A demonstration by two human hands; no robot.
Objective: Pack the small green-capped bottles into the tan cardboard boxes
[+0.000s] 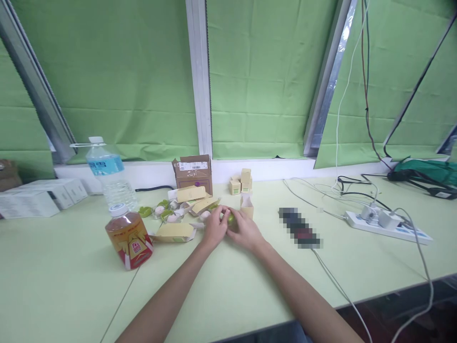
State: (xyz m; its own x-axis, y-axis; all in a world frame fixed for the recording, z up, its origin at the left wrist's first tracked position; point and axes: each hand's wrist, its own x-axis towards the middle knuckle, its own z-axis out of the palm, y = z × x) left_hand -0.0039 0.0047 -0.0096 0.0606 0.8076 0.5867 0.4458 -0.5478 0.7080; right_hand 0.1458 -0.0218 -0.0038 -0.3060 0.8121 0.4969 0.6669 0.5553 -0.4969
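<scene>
Gripping green ball (232, 219) between left hand (215, 227), right hand (247, 232), fingers (224, 213) curled shut; flat cartons (174, 232), tea bottle (129, 237) close beside.

A little green round thing (231, 219) sits low on the tabletop, closer to the far edge than the near edge and about halfway along it. It is shiny and smooth. Only a small part of it shows. The left hand (215, 227) and the right hand (246, 231) press on it from both sides, fingers wrapped around it.
</scene>
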